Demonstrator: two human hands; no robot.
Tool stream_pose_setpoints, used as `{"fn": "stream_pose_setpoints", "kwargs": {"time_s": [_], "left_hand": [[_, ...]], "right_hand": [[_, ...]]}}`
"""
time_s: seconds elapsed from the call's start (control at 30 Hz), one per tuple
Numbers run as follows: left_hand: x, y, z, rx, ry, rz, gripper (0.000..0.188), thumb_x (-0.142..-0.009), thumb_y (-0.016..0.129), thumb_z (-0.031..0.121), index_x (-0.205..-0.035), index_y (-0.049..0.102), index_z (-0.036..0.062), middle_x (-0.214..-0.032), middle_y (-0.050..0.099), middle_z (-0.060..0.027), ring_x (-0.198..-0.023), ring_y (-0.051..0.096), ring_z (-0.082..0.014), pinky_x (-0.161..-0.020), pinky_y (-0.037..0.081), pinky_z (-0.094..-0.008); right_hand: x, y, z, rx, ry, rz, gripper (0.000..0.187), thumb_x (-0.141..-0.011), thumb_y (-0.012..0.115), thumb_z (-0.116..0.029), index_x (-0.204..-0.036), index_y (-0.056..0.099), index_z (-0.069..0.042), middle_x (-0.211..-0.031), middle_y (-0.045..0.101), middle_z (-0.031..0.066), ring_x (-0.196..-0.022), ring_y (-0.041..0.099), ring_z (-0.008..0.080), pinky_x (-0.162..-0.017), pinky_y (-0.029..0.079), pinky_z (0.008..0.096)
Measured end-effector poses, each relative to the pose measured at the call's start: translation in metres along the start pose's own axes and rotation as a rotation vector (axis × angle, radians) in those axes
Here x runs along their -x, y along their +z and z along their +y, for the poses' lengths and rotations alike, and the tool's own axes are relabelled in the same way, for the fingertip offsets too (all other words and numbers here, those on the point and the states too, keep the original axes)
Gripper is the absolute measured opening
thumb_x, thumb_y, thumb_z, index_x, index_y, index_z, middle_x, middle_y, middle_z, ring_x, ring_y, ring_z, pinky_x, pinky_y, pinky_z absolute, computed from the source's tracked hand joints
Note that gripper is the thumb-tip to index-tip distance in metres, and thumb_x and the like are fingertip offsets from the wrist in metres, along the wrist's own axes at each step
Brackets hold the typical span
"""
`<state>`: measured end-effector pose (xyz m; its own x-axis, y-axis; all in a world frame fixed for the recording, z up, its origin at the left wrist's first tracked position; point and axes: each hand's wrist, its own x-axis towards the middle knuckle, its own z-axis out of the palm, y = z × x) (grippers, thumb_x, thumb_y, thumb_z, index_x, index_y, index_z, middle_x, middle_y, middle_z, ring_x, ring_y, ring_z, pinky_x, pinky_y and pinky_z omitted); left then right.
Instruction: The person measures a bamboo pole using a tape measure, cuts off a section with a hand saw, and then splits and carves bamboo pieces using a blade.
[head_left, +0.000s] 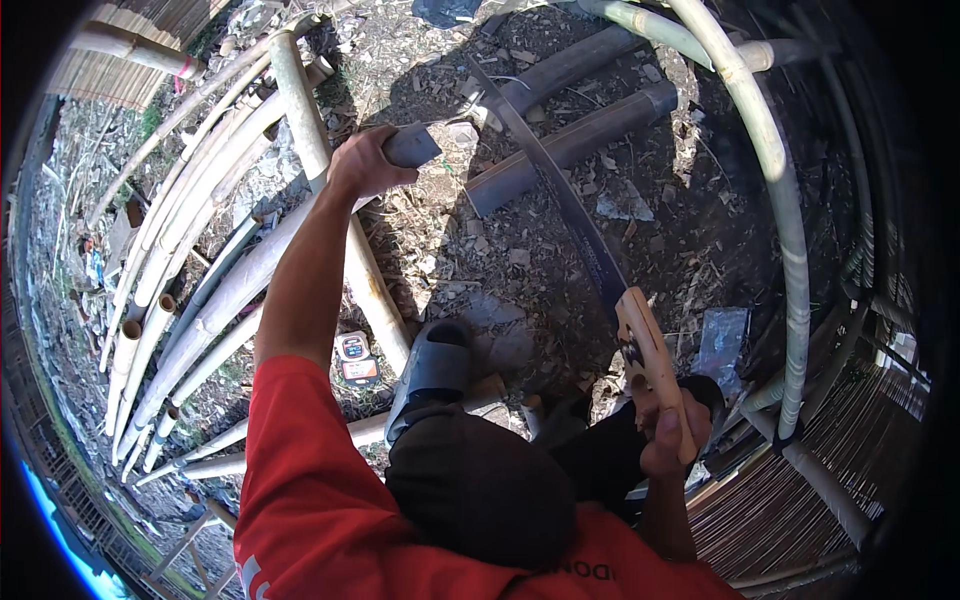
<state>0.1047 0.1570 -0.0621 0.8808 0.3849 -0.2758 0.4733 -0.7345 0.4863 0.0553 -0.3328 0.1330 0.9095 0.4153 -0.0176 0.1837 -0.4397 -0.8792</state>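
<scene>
My left hand [366, 162] is stretched out at the upper middle, its fingers closed round a grey, flat-faced block [412, 146]. My right hand [672, 430], at the lower right, is wrapped round the pale wooden handle [645, 340] of a handsaw. The long dark saw blade [565, 195] slants up and left from it, its tip far from me. Beyond and beneath the blade, a dark plank-like piece [570, 150] lies on the ground. The blade appears to pass over this piece; whether they touch I cannot tell.
Several bamboo poles [215, 290] lie at the left, with a thicker cross pole [372, 285] near my left arm. A curved bamboo pole [790, 230] arches at the right. A small white-and-orange boxy item [356, 358] rests by my sandalled foot [432, 368]. Wood chips litter the ground.
</scene>
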Motion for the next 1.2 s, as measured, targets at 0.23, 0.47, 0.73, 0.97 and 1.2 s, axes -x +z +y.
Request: {"fn": "stream_pose_setpoints", "kwargs": {"time_s": [0.23,0.47,0.73,0.97,1.2], "left_hand": [[0.076,-0.043,-0.011,0.101,-0.045,0.000,0.081,-0.060,0.090,0.038,-0.132,0.069,0.0085,-0.115,0.076,-0.0146,-0.105,0.074,-0.0245,-0.097,0.055,-0.0361],[0.187,-0.104,-0.114,0.308,-0.298,-0.358,0.083,-0.055,0.096,0.014,-0.133,0.069,0.0060,-0.111,0.077,-0.0113,-0.100,0.073,-0.0233,-0.095,0.055,-0.0357],[0.206,-0.113,-0.179,0.010,-0.279,-0.105,0.086,-0.055,0.098,0.014,-0.135,0.067,0.0041,-0.127,0.072,-0.0168,-0.120,0.068,-0.0338,-0.107,0.051,-0.0408],[0.160,-0.048,-0.050,0.481,-0.069,0.329,0.045,-0.086,0.085,0.016,-0.125,0.070,0.0016,-0.115,0.073,-0.0168,-0.103,0.073,-0.0280,-0.092,0.058,-0.0394],[0.152,0.070,-0.011,0.918,-0.163,0.138,0.036,-0.090,0.081,0.018,-0.120,0.071,0.0006,-0.110,0.072,-0.0132,-0.096,0.072,-0.0212,-0.084,0.058,-0.0349]], "right_hand": [[-0.033,-0.112,-0.005,0.655,-0.291,0.122,0.041,-0.099,0.055,-0.034,-0.082,0.058,0.002,-0.062,0.047,0.0056,-0.051,0.045,0.0154,-0.049,0.032,0.0338],[0.044,-0.152,0.060,0.909,-0.059,0.197,0.019,-0.098,0.067,-0.015,-0.095,0.070,0.004,-0.074,0.065,0.0139,-0.063,0.062,0.0222,-0.059,0.048,0.0383],[0.144,-0.098,0.105,1.019,0.226,0.280,0.022,-0.096,0.069,-0.017,-0.101,0.072,0.004,-0.081,0.070,0.0164,-0.069,0.068,0.0257,-0.064,0.052,0.0396],[0.179,-0.068,0.094,0.987,0.351,0.297,0.023,-0.096,0.070,-0.019,-0.101,0.072,0.004,-0.083,0.070,0.0171,-0.072,0.069,0.0266,-0.066,0.053,0.0392],[0.187,-0.045,0.082,0.939,0.377,0.286,0.025,-0.096,0.070,-0.020,-0.102,0.072,0.004,-0.085,0.071,0.0179,-0.074,0.070,0.0275,-0.067,0.054,0.0389]]}}
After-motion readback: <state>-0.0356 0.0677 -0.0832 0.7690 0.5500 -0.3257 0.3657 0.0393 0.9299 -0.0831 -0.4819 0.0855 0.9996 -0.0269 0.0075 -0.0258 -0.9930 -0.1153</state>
